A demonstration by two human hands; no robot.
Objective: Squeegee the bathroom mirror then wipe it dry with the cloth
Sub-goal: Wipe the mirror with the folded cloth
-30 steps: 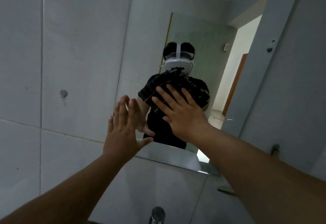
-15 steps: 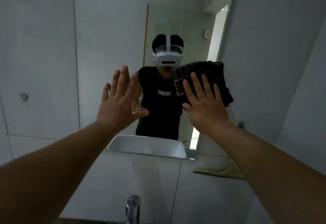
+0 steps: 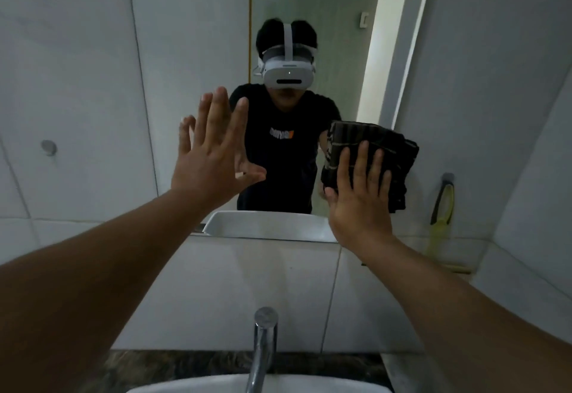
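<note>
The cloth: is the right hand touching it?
Touching. The head view shows the right hand spread flat on the dark cloth, pressing it against the mirror.

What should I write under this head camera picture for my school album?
Right hand presses a dark cloth flat on the bathroom mirror; left hand is open, above the tap.

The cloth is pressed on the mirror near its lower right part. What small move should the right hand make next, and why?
Probably slide the cloth sideways to the left along the bottom strip of the mirror. The right hand holds it flat on the glass beside the right edge, just above the lower edge, so little remains to its right. The left hand is open and holds nothing.
</note>
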